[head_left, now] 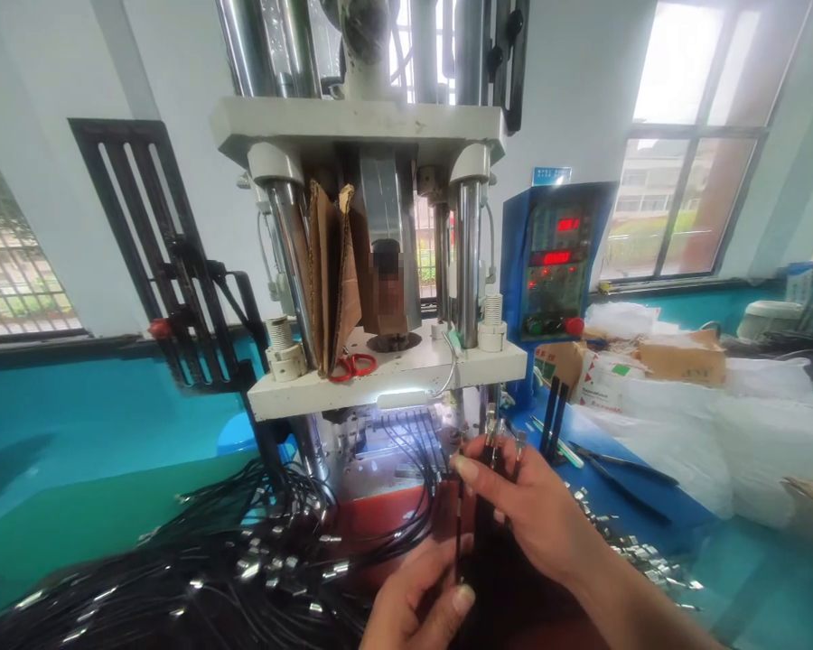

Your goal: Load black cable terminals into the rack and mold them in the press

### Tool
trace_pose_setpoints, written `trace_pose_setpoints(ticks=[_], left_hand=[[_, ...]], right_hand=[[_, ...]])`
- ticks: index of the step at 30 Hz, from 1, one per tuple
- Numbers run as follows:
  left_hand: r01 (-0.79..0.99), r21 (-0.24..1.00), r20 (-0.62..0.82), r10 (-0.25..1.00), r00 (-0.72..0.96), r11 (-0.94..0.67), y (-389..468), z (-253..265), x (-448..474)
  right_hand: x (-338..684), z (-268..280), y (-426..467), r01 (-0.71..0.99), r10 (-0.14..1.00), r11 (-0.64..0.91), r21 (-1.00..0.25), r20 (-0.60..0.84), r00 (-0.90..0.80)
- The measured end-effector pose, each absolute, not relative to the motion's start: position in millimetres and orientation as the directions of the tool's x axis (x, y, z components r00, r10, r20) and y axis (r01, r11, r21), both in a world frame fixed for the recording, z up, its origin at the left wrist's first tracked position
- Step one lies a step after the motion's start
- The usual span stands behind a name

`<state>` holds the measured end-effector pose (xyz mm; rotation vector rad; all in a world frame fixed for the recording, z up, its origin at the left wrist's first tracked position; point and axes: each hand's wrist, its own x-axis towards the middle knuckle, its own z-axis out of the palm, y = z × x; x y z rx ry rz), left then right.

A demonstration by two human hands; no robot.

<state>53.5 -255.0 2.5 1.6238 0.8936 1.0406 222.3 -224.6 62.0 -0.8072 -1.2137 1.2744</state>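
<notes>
My right hand [515, 492] is closed round several black cables with metal end connectors [493, 426] poking up above the fingers. Below and left of it, my left hand [420, 591] pinches the lower part of one thin black cable [459, 519], which runs up to the right hand's fingertips. Just beyond the hands, a row of black cables [406, 442] lies in the lit lower part of a press [359, 126]. A large heap of black cables [223, 569] with shiny metal ends spreads at the lower left.
Red-handled scissors [352, 366] and folded cardboard [331, 280] rest on the press plate. On the right are a blue control box [559, 257] with red digits, black tweezers [623, 478], scattered small metal parts [640, 555] and white plastic bags [691, 451].
</notes>
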Motion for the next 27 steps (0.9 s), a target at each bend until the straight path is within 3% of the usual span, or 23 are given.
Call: trace_pose_setpoints(ticks=[6, 10, 14, 17, 22, 25, 27], left_hand=[[-0.055, 0.972, 0.236, 0.934, 0.268, -0.229, -261.7, 45.9, 70.1], [0.014, 0.945, 0.319, 0.932, 0.175, -0.326, -267.6, 76.2, 76.0], [0.121, 0.941, 0.280, 0.929, 0.243, -0.315, -271.7, 74.1, 59.4], [0.223, 0.928, 0.216, 0.920, 0.328, -0.298, -271.6, 64.0, 41.9], [0.207, 0.965, 0.071, 0.919, 0.387, -0.161, -269.2, 64.2, 36.1], [0.245, 0.969, -0.108, 0.826, 0.553, -0.037, -267.1, 75.8, 33.7], [0.253, 0.964, -0.233, 0.716, 0.658, 0.081, -263.0, 82.2, 27.3]], right_hand=[[218.5, 74.0, -229.9, -0.229, 0.948, 0.197, -0.953, 0.245, -0.204], [215.2, 95.2, -236.1, -0.134, 0.920, 0.311, -0.941, 0.333, -0.205], [213.3, 109.8, -237.1, -0.064, 0.874, 0.459, -0.886, 0.463, -0.144], [211.1, 115.6, -234.9, -0.042, 0.848, 0.514, -0.857, 0.515, -0.124], [204.6, 123.6, -227.7, -0.054, 0.870, 0.481, -0.875, 0.484, -0.098], [202.3, 117.2, -220.2, -0.018, 0.891, 0.449, -0.893, 0.449, -0.065], [202.0, 103.6, -216.2, -0.105, 0.937, 0.333, -0.937, 0.341, -0.077]])
